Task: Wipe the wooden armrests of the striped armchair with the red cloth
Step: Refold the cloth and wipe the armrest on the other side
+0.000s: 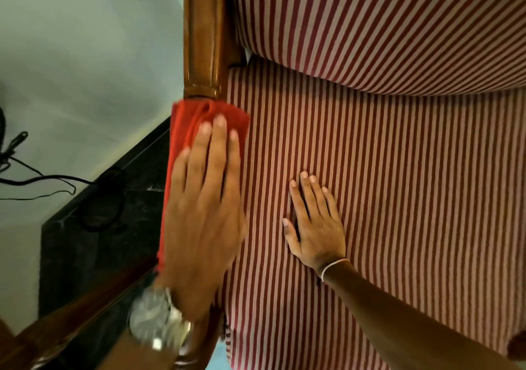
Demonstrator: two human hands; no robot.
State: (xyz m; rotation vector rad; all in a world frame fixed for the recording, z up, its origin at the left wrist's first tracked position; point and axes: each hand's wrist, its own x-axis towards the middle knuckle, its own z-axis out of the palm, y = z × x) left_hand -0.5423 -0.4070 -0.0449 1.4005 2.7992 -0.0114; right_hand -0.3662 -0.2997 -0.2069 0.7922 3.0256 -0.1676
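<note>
The striped armchair fills the right of the view, with its red-and-cream seat cushion (398, 198) below the backrest (370, 22). Its glossy wooden left armrest (203, 28) runs down the chair's left side. The red cloth (185, 124) lies over the armrest's nearer part. My left hand (202, 207), with a metal wristwatch, presses flat on the cloth, fingers pointing up along the rail, and hides the wood beneath. My right hand (316, 227) rests flat on the seat cushion, fingers spread, holding nothing. The other armrest is out of view.
Black cables (42, 179) hang against the pale wall (85, 56) left of the chair. A dark marble surface (85, 241) lies below them. A brown wooden piece (71, 321) slants across the lower left corner.
</note>
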